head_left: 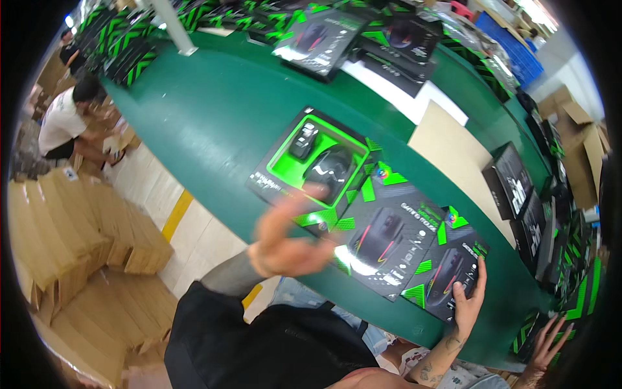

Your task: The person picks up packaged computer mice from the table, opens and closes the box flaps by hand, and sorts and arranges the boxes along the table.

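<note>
Left hand (290,247) blurred, grip parted; right hand (470,299) spread, touching mouse box (444,275).

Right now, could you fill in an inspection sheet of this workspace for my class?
Surface: green table.
Job's things: open box with green insert, holding a black mouse; beside it, middle mouse-print panel and right mouse-print panel.
Clutter: packages along the far side, cardboard sheet.
Hands: left hand blurred near the open box, contact unclear; right hand on the right mouse-print panel.
Cables: nothing seen.
Surroundings: cartons and a person at left; another person's hand lower right.
</note>
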`<state>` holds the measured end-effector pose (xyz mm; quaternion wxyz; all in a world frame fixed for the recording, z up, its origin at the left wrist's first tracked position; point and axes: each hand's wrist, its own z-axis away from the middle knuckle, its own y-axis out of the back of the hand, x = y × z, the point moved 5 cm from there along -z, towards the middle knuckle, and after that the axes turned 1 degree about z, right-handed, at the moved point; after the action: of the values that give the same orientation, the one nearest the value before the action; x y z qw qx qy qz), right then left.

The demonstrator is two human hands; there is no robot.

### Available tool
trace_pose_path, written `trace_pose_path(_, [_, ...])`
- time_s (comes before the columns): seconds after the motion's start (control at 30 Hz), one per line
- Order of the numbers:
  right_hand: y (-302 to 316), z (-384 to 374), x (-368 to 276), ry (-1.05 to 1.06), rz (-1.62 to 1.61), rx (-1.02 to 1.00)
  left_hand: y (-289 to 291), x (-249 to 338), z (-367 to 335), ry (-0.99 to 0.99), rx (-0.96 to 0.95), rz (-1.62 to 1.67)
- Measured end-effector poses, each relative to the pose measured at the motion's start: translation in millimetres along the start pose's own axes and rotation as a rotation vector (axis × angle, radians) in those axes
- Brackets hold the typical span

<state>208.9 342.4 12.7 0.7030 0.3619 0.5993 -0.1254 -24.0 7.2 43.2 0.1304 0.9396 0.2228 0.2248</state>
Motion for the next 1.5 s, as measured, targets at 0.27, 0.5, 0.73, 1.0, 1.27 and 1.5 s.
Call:
trace_pose_path(0.27, [-3,35,-7,0.097,0.275,-0.209,-41,-127,-20,0.535,-0.740,0.262])
trace_pose_path(0.5, [-7,64,18,0.511,0.459,-0.053,-45,-129,18,0.904,-0.679,1.069])
trace_pose_path(0.73, [-10,-20,-55,0.889,0.444,0.242,-46,-138,-129,0.377,-0.311,1.148])
trace_pose_path(1.0, [-96,-145,-161,0.933,0.440,0.127,-13,-132,-260,0.263,0.452,0.735])
trace_pose_path(1.27, [-93,-71,-10,0.555,0.607,-0.072,15,88,-139,0.151,-0.234,1.886])
trace_pose_path(1.5, [-97,-86,-2,0.595,0.566,-0.097,-29,131,-133,0.654,-0.931,3.222])
